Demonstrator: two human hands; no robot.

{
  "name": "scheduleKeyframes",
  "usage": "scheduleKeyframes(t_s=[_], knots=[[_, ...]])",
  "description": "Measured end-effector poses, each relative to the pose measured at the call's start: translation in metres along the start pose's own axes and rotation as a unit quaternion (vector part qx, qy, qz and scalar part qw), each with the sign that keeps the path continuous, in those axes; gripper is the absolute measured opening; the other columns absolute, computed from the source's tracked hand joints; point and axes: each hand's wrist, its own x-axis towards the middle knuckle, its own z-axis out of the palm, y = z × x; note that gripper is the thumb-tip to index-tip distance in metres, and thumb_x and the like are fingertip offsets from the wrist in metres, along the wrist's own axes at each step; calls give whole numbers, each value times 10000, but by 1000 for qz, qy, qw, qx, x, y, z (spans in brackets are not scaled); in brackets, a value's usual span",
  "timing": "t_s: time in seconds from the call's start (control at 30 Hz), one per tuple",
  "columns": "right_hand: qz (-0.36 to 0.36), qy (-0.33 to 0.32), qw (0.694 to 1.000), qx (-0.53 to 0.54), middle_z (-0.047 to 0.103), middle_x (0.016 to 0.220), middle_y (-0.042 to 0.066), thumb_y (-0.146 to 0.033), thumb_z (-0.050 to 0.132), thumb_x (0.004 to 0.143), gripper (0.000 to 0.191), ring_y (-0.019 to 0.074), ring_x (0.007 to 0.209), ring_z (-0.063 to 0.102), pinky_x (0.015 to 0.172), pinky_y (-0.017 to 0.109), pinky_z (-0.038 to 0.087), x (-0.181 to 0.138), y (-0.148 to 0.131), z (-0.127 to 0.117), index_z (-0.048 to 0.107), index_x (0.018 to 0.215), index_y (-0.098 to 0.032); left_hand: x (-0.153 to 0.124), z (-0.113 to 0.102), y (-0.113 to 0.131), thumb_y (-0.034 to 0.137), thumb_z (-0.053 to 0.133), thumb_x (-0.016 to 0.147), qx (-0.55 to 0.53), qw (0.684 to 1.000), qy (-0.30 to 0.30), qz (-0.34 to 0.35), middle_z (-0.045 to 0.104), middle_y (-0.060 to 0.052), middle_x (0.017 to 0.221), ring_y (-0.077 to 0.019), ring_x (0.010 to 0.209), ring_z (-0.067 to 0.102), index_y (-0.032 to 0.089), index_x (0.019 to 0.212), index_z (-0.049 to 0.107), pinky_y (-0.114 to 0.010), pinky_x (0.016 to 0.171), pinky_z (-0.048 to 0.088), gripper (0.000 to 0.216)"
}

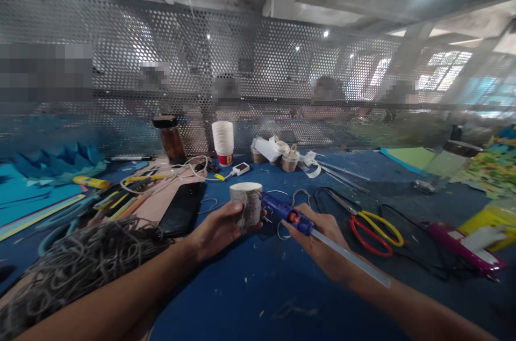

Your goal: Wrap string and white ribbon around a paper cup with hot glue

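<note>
Wrapped around a paper cup (246, 202) is my left hand (220, 229), with the thumb on its near side. The cup stands upright above the blue table, its white rim showing and its side looking grey and stringy. My right hand (318, 233) grips a blue glue gun (278, 205), and a long clear glue stick (350, 258) juts from its back end. The nozzle meets or nearly meets the cup's right side just below the rim; I cannot tell whether it touches. A thin grey cord (283, 231) shows behind the glue gun.
A heap of grey cord (88, 260) and a black phone (183, 207) lie left. Stacked paper cups (223, 139) and a brown jar (170, 139) stand behind. To the right are red-and-yellow scissors (373, 231), a purple tool (463, 247) and a clear jar (451, 166). Perforated metal (250, 62) forms a screen.
</note>
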Motion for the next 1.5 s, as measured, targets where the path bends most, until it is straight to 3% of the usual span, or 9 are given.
scheduleKeyframes(t_s=[1.07,1.5], knots=[[0,2,1000,-7,584,641,-58,-349,547,1024,162,110,488,524,508,229,302,2,-2,-1,541,912,-233,-1,-1,1,286,588,917,-8,1000,-16,-7,737,-168,1262,-301,1219,659,105,1325,652,-502,1137,419,452],[3,5,1000,-6,609,667,-45,-357,529,1027,175,118,528,567,529,230,349,2,-2,-1,545,901,-236,-1,-5,2,324,596,901,-21,999,-39,-12,722,-155,1284,-317,1224,649,144,1331,648,-537,1133,395,469]])
